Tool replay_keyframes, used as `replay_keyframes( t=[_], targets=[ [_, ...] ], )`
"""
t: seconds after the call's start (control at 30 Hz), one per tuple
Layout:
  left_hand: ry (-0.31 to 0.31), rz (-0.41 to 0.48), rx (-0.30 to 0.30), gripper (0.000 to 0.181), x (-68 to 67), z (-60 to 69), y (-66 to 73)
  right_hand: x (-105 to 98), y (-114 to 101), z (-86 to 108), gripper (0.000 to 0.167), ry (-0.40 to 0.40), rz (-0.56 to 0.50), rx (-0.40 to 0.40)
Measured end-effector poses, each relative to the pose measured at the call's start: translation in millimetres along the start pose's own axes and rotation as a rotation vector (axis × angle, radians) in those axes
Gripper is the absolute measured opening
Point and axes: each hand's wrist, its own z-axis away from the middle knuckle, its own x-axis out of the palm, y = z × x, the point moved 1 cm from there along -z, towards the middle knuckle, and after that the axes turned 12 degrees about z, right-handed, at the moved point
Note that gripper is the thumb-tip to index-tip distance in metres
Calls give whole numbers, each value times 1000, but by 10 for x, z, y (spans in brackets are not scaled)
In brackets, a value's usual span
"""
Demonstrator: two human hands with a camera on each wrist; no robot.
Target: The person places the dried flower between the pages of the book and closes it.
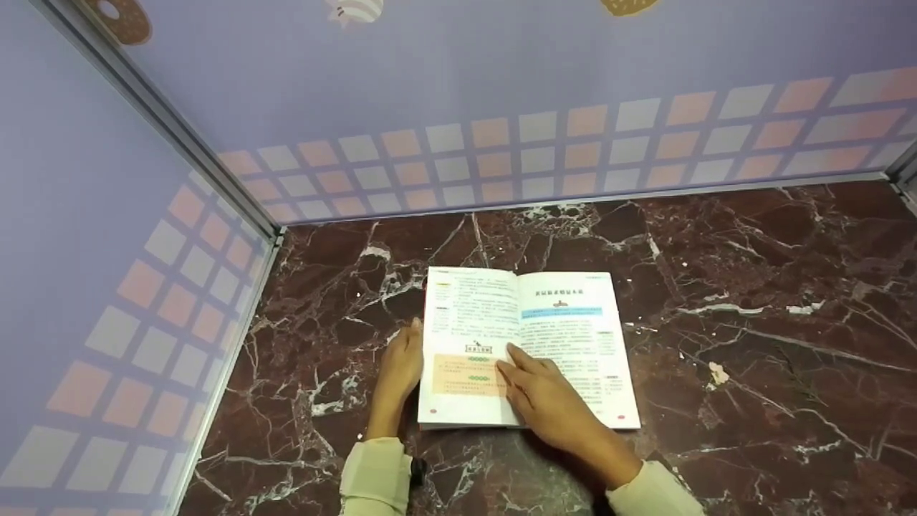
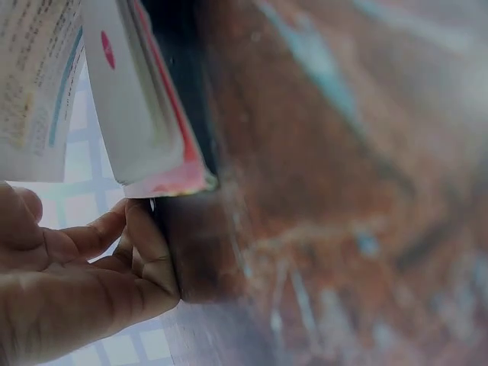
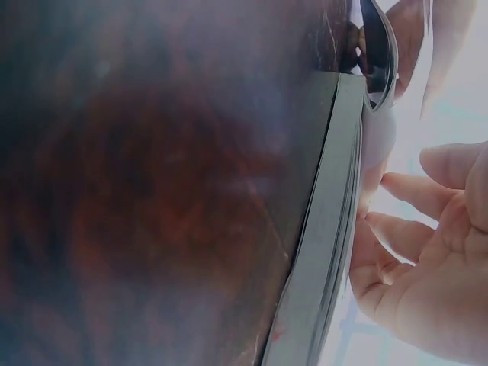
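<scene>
An open book (image 1: 466, 301) with printed text, an orange box on its left page and a blue band on its right page lies on the dark marbled surface. My left hand (image 1: 402, 358) is beside the book's left edge. In the left wrist view, the fingers (image 2: 149, 244) of that hand are bent against the surface by the edge of the book (image 2: 126, 99), thumb apart. My right hand (image 1: 548, 394) rests on the book's lower middle, its fingers across the inner part of the left page. In the right wrist view, those fingers (image 3: 400, 236) touch the pages above the book's thick edge (image 3: 328, 213).
A purple panel (image 1: 444, 64) with pink and white squares stands behind the marbled surface (image 1: 716, 287), and another side panel (image 1: 93, 272) rises at the left. A small pale scrap (image 1: 717, 374) and tiny crumbs lie right of the book.
</scene>
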Motion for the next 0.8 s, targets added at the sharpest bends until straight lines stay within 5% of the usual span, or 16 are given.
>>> replay_keyframes(
  t=[0.57, 0.8],
  targets=[
    [-41, -23, 65, 33, 18, -7, -30, 26, -34, 19, 41, 17, 137, -41],
    [-88, -36, 32, 49, 4, 1, -34, 41, -48, 21, 41, -8, 233, -53]
  ],
)
